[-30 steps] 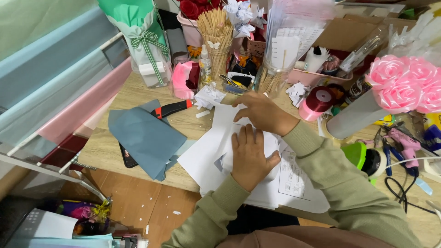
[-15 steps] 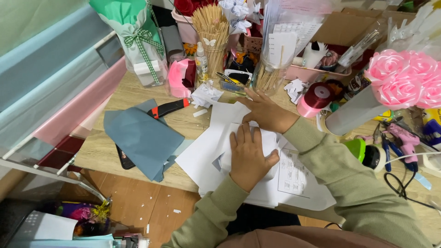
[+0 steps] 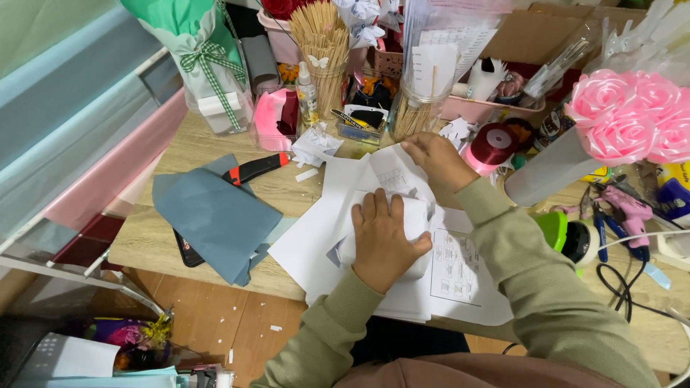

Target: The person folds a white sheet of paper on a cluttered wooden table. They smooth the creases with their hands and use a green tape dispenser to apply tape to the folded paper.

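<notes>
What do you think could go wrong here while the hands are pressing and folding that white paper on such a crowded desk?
The right hand works close to the jar of wooden sticks and the dark red ribbon spool; a sweep of the forearm might knock them over. The left hand presses the folded white paper on loose sheets that overhang the desk edge, so the stack could slide. The utility knife lies near the blue paper, easy to brush.

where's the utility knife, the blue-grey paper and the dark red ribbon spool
utility knife (image 3: 255, 169), head view, on its orange-and-black handle
blue-grey paper (image 3: 215, 219), head view, on the middle of the sheet
dark red ribbon spool (image 3: 491, 144), head view, on its round face
</notes>
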